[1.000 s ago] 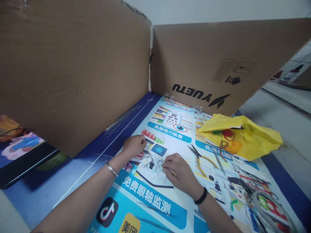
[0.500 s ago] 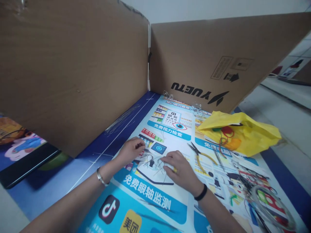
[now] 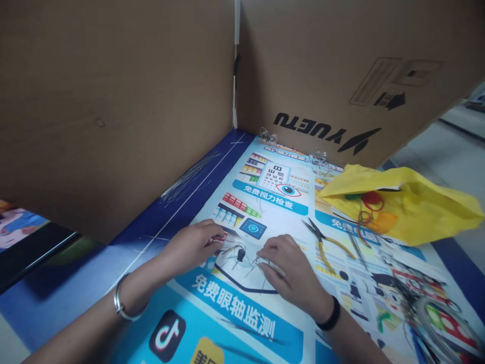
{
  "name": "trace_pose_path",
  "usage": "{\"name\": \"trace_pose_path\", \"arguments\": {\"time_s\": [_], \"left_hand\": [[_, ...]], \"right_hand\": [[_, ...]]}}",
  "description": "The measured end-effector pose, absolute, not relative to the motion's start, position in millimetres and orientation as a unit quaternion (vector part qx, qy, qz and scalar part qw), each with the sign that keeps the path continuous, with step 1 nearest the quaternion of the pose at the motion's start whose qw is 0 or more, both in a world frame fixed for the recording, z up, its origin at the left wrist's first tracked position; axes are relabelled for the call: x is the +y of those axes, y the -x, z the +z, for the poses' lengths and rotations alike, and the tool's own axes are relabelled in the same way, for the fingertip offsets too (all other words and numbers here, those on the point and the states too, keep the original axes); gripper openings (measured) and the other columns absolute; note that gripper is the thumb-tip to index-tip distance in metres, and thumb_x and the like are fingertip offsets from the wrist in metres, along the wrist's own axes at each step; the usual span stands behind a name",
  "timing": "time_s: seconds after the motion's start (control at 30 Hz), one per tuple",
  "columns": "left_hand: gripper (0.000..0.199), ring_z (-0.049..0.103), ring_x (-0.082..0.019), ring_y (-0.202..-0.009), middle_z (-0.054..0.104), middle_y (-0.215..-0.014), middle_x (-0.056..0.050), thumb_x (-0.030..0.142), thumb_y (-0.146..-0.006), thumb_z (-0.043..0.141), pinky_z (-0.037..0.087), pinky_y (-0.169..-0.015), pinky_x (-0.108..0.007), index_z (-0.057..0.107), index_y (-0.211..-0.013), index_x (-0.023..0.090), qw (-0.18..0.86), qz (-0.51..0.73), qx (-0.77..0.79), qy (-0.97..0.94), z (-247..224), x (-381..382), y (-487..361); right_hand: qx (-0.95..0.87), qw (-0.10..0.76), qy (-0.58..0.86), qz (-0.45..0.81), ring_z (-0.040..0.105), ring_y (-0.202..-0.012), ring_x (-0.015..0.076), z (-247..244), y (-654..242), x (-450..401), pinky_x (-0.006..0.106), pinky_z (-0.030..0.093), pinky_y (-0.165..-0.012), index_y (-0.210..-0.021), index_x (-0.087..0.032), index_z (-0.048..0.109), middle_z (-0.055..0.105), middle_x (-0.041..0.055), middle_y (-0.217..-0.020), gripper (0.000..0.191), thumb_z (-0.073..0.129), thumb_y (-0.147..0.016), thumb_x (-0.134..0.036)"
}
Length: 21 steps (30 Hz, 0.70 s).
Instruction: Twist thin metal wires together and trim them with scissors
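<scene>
My left hand (image 3: 195, 248), a silver bangle at its wrist, is closed with thumb and fingertips together. What it pinches, if anything, is too small to make out. Across a small gap, my right hand (image 3: 290, 265), wearing a black band, curls its fingers around thin silvery wires (image 3: 253, 264). These spread toward the left hand, low over the printed sheet (image 3: 280, 230). Right of that hand lie yellow-handled pliers (image 3: 322, 243), jaws apart, and a slim pointed metal tool (image 3: 358, 250).
Tall cardboard panels (image 3: 125, 101) meet in a corner behind the sheet. A bundle of straight wires (image 3: 185, 178) lies along the left panel. At right are a yellow bag (image 3: 432, 205) with coloured cords and a coil of pale wire (image 3: 426, 318). Small shiny clusters (image 3: 318, 157) sit at the back.
The camera view has shifted closer and down, so the surroundings appear larger. My left hand has drawn slightly down and left. The right hand keeps its curled grip on the wires.
</scene>
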<state>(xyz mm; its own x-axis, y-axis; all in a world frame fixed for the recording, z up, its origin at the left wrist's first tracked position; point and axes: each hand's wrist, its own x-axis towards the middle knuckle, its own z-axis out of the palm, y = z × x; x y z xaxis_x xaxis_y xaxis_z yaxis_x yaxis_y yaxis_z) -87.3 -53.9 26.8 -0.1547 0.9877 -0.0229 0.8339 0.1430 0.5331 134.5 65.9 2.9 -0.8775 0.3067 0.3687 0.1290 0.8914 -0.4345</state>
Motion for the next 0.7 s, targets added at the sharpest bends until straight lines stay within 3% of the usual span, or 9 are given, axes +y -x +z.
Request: {"name": "trace_pose_path", "arguments": {"time_s": [0.1, 0.23, 0.7], "left_hand": [[0.022, 0.057, -0.017, -0.085, 0.060, -0.097, -0.002, 0.030, -0.079, 0.050, 0.042, -0.071, -0.026, 0.059, -0.098, 0.026, 0.174, 0.168, 0.745, -0.622, 28.7, -56.7, 87.1], [0.021, 0.057, -0.017, -0.085, 0.059, -0.097, -0.001, 0.028, -0.077, 0.051, 0.041, -0.068, -0.025, 0.057, -0.097, 0.026, 0.161, 0.133, 0.757, -0.619, 21.9, -55.6, 81.1], [0.014, 0.056, -0.016, -0.080, 0.057, -0.090, -0.001, 0.025, -0.083, 0.041, 0.038, -0.064, -0.025, 0.054, -0.087, 0.023, 0.149, 0.116, 0.773, -0.605, 16.2, -50.2, 79.8]], "right_hand": [[-0.966, 0.172, 0.103, 0.162, 0.044, -0.103, 0.0278, 4.5, -127.0, 56.7, 0.046, 0.037, -0.085, -0.119, -0.027, 0.052, 0.050, 0.0106, -0.114, 0.039, 0.053, -0.081, -0.037], [-0.979, 0.113, 0.089, 0.142, 0.040, -0.108, 0.0312, 2.6, -118.4, 47.9, 0.048, 0.035, -0.086, -0.123, -0.030, 0.049, 0.048, 0.0103, -0.120, 0.049, 0.056, -0.077, -0.048], [-0.966, 0.155, 0.116, 0.171, 0.045, -0.099, 0.0261, -1.3, -125.6, 53.2, 0.044, 0.040, -0.083, -0.106, -0.026, 0.059, 0.053, 0.0094, -0.106, 0.026, 0.056, -0.080, -0.031]]}}
